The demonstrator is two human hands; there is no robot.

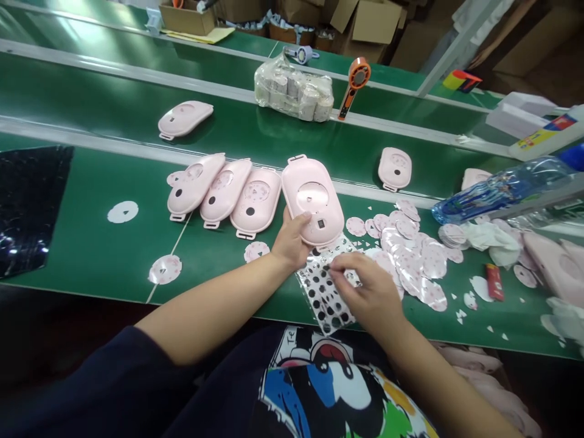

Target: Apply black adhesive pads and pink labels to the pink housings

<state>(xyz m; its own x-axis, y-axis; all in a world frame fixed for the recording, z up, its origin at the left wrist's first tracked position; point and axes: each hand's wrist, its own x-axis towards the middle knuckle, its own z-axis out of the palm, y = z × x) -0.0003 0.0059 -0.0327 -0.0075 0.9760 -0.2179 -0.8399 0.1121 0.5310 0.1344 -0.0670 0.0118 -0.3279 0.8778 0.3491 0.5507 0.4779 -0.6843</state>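
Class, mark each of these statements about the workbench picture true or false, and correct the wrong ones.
1. The left hand holds a pink housing. True.
2. The bottle has a red cap. False: its cap is blue.
3. The right hand is touching the bottle. False: it is at the sheet of black dots, well away from the bottle.
4. Three more pink housings lie close together, just left of the held one. True.
5. The orange fan-like device is left of the plastic-wrapped bundle. False: it is to the right of the bundle.
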